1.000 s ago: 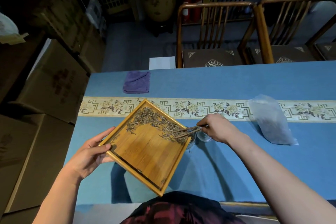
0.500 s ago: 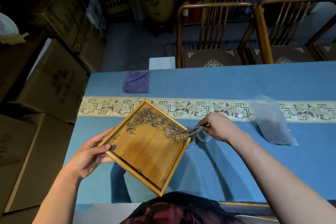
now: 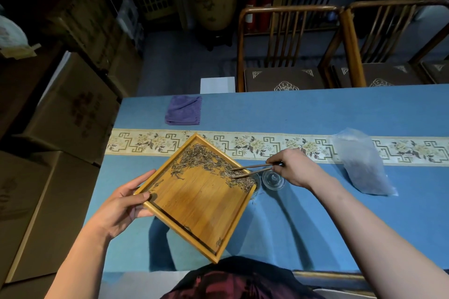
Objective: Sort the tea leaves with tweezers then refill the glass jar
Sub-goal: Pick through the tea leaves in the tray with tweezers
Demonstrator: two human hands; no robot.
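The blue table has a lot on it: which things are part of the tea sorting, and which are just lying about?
In use:
- wooden tray, held by the left hand
- tea leaves on the tray
- tweezers, held by the right hand
- glass jar, mostly hidden behind the tray corner
- glass lid

Lying about:
- purple cloth
- plastic bag
- chairs

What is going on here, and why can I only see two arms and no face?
The camera sits on the person's head and looks down, so you see only their arms. The left hand holds a wooden tray tipped up over the blue table. Dry tea leaves lie along the tray's far edge. The right hand pinches wooden tweezers over the leaves. Beside the tray's corner sits a round glass lid. A purple cloth and a clear bag also lie on the table.
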